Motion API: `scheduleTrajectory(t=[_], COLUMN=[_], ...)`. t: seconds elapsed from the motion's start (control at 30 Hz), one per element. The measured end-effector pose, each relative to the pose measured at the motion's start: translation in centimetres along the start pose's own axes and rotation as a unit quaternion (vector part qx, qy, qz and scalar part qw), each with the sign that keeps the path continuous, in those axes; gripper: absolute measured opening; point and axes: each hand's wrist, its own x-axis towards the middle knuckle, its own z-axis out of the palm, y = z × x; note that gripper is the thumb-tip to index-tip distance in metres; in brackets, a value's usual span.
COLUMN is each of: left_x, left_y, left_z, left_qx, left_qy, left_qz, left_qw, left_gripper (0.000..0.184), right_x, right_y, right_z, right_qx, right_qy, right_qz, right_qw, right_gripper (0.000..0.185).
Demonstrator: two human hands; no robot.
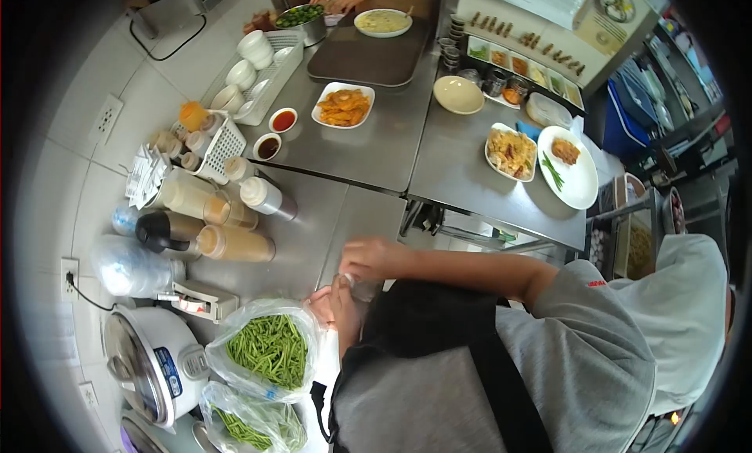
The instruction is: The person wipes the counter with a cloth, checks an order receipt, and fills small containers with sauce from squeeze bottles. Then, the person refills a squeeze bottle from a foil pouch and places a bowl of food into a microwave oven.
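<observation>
Two bare hands, head view, close together at the edge of the steel counter [321, 201]. Right hand [373, 259] uppermost, fingers curled inward. Left hand [340, 312] just below, fingers partly bent, beside the mouth of a clear plastic bag [218, 353] of green beans [270, 355]. Between the fingertips, a small pale piece [348, 279], perhaps thin film; too blurred to name. Cannot tell which hand grips it, or how firmly.

Handling, my judgement: pale piece looks light and soft, best pinched between thumb and fingertip. Bag film probably limp and slippery; a gathered fistful of the rim should hold better than one layer. Beans likely light and firm, liable to snap if bent hard.

Nearby: second bag [290, 431] of beans just beside the first; rice cooker [182, 359] to its left; tape dispenser [221, 306] just above; squeeze bottles [235, 244] beyond.
</observation>
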Motion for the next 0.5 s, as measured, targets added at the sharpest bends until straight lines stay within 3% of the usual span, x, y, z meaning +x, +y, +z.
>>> scheduleTrajectory(t=[0.1,0.17,0.27,0.37,0.47,0.5], left_x=[-0.1,0.3,-0.2,2.7,6.1,6.9], left_y=[-0.6,-3.3,2.4,-1.9,-5.6,-8.0], left_z=[1.3,3.1,1.2,2.2,1.7,1.5], left_qx=[-0.001,-0.030,0.179,0.120,0.123,0.166], left_qy=[-0.018,-0.004,0.012,0.227,0.216,0.180], left_qz=[0.055,0.152,0.146,0.189,0.112,0.085], left_qw=[0.998,0.988,0.973,0.948,0.962,0.966], left_gripper=[0.040,0.028,0.029,0.027,0.034,0.035], right_x=[1.0,1.6,2.7,2.3,0.5,-0.5], right_y=[-1.6,-2.3,-1.1,1.7,8.0,10.7], right_z=[-1.8,-4.0,-7.7,-14.1,-22.3,-25.1], right_qx=[0.028,0.055,0.071,-0.002,-0.159,-0.130], right_qy=[0.052,0.039,-0.001,0.042,0.103,0.142], right_qz=[0.068,0.090,0.095,0.123,0.143,0.173], right_qw=[0.996,0.994,0.993,0.992,0.971,0.966], right_gripper=[0.015,0.022,0.034,0.041,0.043,0.042])
